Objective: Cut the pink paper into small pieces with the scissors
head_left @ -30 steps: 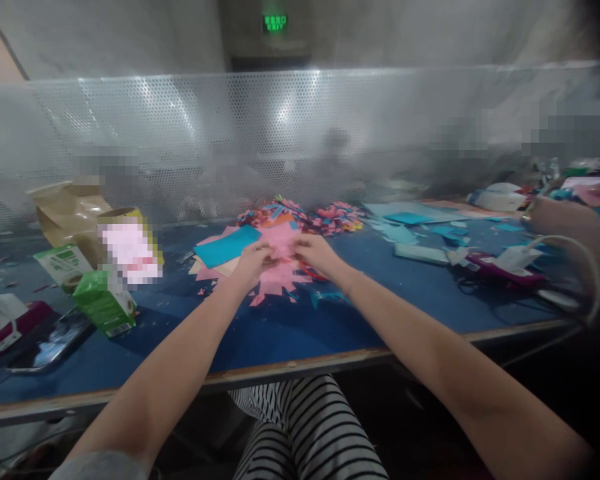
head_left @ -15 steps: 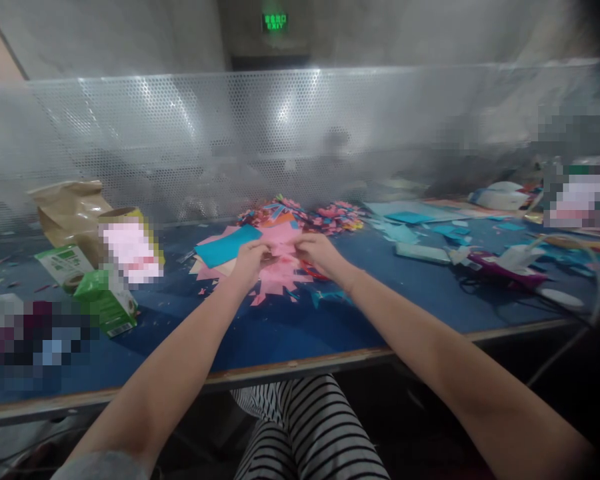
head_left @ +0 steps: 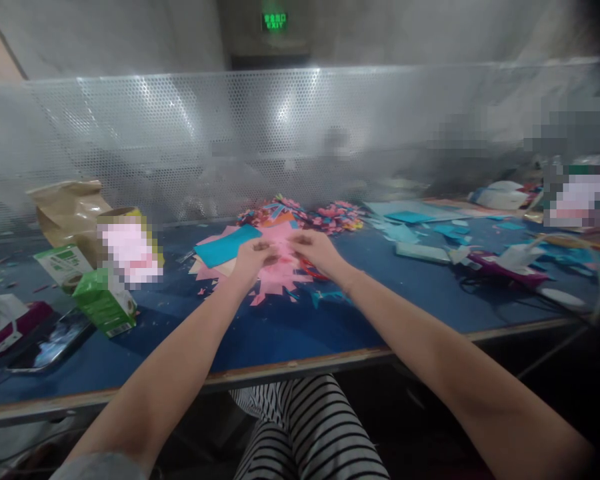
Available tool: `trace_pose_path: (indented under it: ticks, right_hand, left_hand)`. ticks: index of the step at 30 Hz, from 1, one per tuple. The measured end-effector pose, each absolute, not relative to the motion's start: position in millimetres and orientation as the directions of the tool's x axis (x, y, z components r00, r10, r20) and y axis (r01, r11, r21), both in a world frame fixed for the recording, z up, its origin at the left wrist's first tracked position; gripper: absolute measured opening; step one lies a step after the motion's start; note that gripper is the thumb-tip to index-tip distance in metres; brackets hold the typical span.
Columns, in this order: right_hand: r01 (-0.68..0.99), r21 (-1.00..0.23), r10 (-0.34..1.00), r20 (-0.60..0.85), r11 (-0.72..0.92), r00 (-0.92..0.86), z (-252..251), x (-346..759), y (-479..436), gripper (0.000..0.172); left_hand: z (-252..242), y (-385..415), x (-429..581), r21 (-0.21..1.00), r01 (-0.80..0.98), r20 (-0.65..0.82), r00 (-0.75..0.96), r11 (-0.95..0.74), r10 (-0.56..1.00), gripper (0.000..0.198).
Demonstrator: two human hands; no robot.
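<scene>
My left hand is closed in a pinch at the left side of a pink paper piece. Opposite it, the curled fingers of my right hand pinch the right side of the same paper, whose outline is blurred against the pink below. Under both hands spreads a pile of pink paper cut-outs with jagged edges. A blue paper sheet lies on the pile just left of my left hand. Something red and curved, perhaps scissor handles, shows partly beneath my right hand.
Heaps of small colourful paper pieces lie behind my hands. On the left stand a brown paper bag and a green box, with a phone nearby. Teal paper scraps and a purple glue gun lie right. A perforated screen rises behind.
Both hands have shifted very slightly at the pink paper, the right fingers a little up and left. The pile and surrounding things look the same.
</scene>
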State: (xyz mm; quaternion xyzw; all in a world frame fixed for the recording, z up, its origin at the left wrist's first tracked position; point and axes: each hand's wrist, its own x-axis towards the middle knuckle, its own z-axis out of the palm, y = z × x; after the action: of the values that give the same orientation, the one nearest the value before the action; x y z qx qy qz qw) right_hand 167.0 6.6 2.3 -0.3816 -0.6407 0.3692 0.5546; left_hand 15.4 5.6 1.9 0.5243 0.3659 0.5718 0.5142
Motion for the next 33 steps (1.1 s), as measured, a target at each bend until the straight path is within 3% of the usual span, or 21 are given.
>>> trace_pose_path:
  ticks: [14,22,33]
  right_hand:
    - [0.341,-0.811,0.875,0.476,0.476,-0.09,7.2,168.4,3.0,0.016]
    - [0.312,-0.797,0.856,0.479,0.517,-0.194,6.1,169.1,2.7,0.021]
    - [0.423,-0.715,0.83,0.504,0.556,-0.239,6.9,169.2,0.2,0.022]
  left_hand:
    - [3.7,2.9,15.5,0.966,-0.192,0.193,0.075,-0.176,0.978,0.035]
    - [3.8,1.9,16.5,0.966,-0.145,0.226,0.087,-0.212,0.97,0.035]
    - [-1.6,4.7,16.5,0.955,-0.026,0.294,0.15,-0.294,0.944,0.03]
